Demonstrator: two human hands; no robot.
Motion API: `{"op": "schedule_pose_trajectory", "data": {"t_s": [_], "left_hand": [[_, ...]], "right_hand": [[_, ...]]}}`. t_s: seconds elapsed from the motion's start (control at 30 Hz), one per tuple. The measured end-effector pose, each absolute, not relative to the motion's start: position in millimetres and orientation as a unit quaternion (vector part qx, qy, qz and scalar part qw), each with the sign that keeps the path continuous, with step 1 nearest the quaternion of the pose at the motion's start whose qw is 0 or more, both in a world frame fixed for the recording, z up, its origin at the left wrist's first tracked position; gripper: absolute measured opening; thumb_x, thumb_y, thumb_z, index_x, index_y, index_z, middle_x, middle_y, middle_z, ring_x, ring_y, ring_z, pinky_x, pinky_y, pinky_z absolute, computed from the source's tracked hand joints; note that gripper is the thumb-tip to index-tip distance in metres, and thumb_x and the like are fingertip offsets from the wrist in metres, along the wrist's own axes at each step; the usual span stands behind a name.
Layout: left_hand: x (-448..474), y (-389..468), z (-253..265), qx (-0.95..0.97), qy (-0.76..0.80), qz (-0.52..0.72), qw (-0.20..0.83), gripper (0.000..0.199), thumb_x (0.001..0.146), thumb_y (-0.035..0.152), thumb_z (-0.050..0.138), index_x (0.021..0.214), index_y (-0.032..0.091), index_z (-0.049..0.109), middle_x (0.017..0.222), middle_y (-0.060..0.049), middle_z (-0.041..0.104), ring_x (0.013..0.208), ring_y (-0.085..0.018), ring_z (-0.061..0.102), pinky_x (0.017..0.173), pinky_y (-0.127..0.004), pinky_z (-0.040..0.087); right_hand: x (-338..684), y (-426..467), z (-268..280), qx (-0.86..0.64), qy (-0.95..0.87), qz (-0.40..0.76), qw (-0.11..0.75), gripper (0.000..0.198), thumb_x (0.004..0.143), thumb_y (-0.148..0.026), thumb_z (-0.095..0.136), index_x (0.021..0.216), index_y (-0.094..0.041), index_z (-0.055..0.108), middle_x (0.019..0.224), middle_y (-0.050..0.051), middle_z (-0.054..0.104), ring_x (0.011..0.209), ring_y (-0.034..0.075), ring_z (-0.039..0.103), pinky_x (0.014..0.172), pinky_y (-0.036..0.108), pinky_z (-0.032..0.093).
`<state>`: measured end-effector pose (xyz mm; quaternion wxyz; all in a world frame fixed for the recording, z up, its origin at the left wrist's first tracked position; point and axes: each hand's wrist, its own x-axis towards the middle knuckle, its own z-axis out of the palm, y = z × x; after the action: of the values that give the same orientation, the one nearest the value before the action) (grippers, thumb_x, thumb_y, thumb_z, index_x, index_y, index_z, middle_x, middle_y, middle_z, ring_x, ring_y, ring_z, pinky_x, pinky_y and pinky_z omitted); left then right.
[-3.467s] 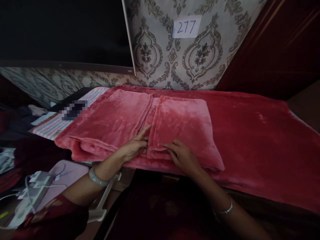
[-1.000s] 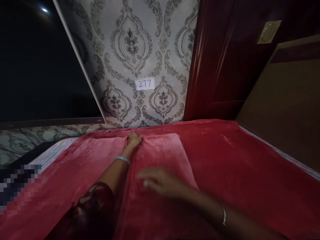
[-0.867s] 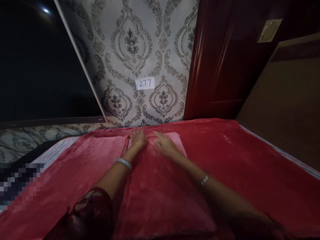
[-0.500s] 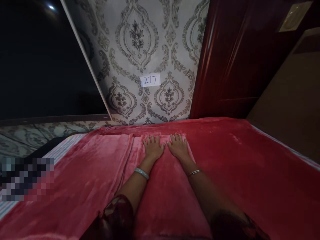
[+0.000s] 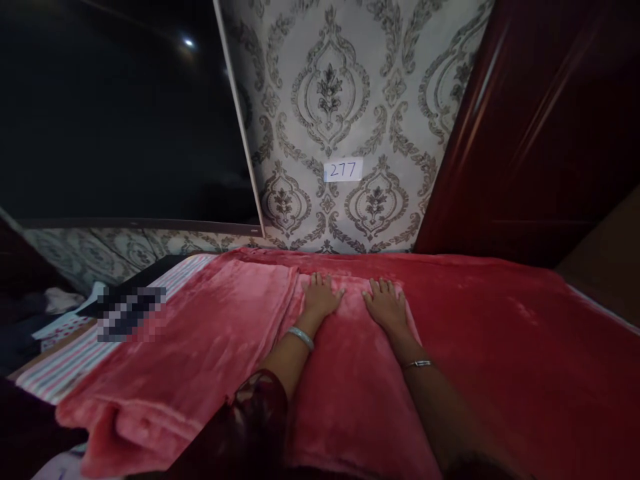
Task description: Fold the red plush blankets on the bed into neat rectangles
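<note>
A plush red blanket (image 5: 500, 347) lies spread out, with a lighter pink-red part folded over on its left and middle. My left hand (image 5: 321, 298) rests flat on the far end of a folded strip, fingers spread, close to a lengthwise fold line. Beside it, my right hand (image 5: 388, 305) also presses flat near the strip's right edge, fingers apart. Neither hand grips the cloth. A pale bangle (image 5: 301, 338) circles my left wrist and a thin silver bracelet (image 5: 418, 364) my right.
Beneath the blanket, a striped cloth (image 5: 75, 357) shows at the left edge, with a blurred patch (image 5: 131, 313) over it. Behind stand a large dark screen (image 5: 125, 120), a patterned wall with a paper label (image 5: 343, 169) reading 277, and a dark red wooden panel (image 5: 520, 133).
The view has swung left, so the scene sits further right and the blanket's near left corner shows. Both hands stay flat on the strip, set slightly wider apart.
</note>
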<state>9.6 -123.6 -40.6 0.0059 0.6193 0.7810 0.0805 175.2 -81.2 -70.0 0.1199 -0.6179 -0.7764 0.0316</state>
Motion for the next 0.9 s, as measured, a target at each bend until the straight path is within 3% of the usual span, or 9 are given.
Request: {"op": "schedule_pose_trajectory", "data": {"t_s": [0.13, 0.33, 0.43, 0.57, 0.77, 0.83, 0.9], "left_hand": [[-5, -120, -30, 0.618, 0.780, 0.035, 0.097, 0.086, 0.093, 0.069, 0.029, 0.159, 0.014, 0.027, 0.167, -0.020, 0.017, 0.156, -0.035, 0.013, 0.120, -0.066, 0.015], [-33, -144, 3, 0.674, 0.731, 0.025, 0.104, 0.056, 0.098, 0.051, 0.037, 0.142, 0.021, 0.051, 0.156, -0.013, 0.046, 0.146, -0.027, 0.038, 0.118, -0.045, 0.032], [-59, -186, 8, 0.687, 0.720, 0.019, 0.099, 0.050, 0.094, 0.045, 0.050, 0.138, 0.022, 0.054, 0.151, -0.010, 0.051, 0.138, -0.024, 0.049, 0.115, -0.036, 0.037], [-85, -254, -4, 0.675, 0.734, 0.019, 0.077, 0.056, 0.095, 0.035, 0.047, 0.149, 0.019, 0.042, 0.161, -0.013, 0.037, 0.149, -0.024, 0.035, 0.121, -0.038, 0.028], [-79, -299, -41, 0.642, 0.766, 0.022, 0.023, 0.073, 0.095, 0.041, 0.046, 0.159, 0.014, 0.023, 0.168, -0.016, 0.018, 0.156, -0.029, 0.011, 0.124, -0.054, 0.012], [-74, -301, -44, 0.637, 0.770, 0.028, 0.010, 0.070, 0.096, 0.037, 0.044, 0.158, 0.012, 0.023, 0.168, -0.016, 0.018, 0.156, -0.029, 0.012, 0.124, -0.052, 0.013], [-72, -298, -39, 0.634, 0.773, 0.030, 0.005, 0.067, 0.095, 0.033, 0.044, 0.157, 0.013, 0.028, 0.167, -0.016, 0.025, 0.153, -0.030, 0.023, 0.122, -0.049, 0.022]], "right_hand": [[175, -83, -69, -0.618, -0.775, 0.027, 0.125, 0.060, 0.102, -0.044, 0.030, 0.155, -0.017, 0.039, 0.163, 0.014, 0.034, 0.150, 0.031, 0.027, 0.119, 0.055, 0.020], [178, -88, -63, -0.617, -0.777, 0.039, 0.117, 0.061, 0.102, -0.044, 0.027, 0.155, -0.016, 0.038, 0.163, 0.014, 0.034, 0.150, 0.031, 0.026, 0.118, 0.056, 0.022], [181, -86, -66, -0.612, -0.780, 0.041, 0.122, 0.062, 0.103, -0.044, 0.025, 0.156, -0.015, 0.037, 0.163, 0.015, 0.032, 0.151, 0.032, 0.024, 0.118, 0.058, 0.021], [182, -83, -71, -0.608, -0.783, 0.045, 0.124, 0.062, 0.103, -0.045, 0.023, 0.155, -0.015, 0.038, 0.163, 0.016, 0.033, 0.150, 0.033, 0.025, 0.117, 0.059, 0.020], [181, -86, -68, -0.612, -0.780, 0.048, 0.118, 0.062, 0.103, -0.044, 0.023, 0.155, -0.015, 0.038, 0.163, 0.016, 0.032, 0.150, 0.033, 0.024, 0.117, 0.059, 0.020], [180, -88, -66, -0.617, -0.777, 0.049, 0.115, 0.061, 0.103, -0.043, 0.024, 0.155, -0.015, 0.038, 0.163, 0.016, 0.032, 0.150, 0.033, 0.025, 0.118, 0.058, 0.021], [178, -88, -66, -0.619, -0.775, 0.047, 0.113, 0.061, 0.102, -0.042, 0.025, 0.155, -0.015, 0.038, 0.163, 0.016, 0.032, 0.151, 0.032, 0.025, 0.118, 0.057, 0.021]]}}
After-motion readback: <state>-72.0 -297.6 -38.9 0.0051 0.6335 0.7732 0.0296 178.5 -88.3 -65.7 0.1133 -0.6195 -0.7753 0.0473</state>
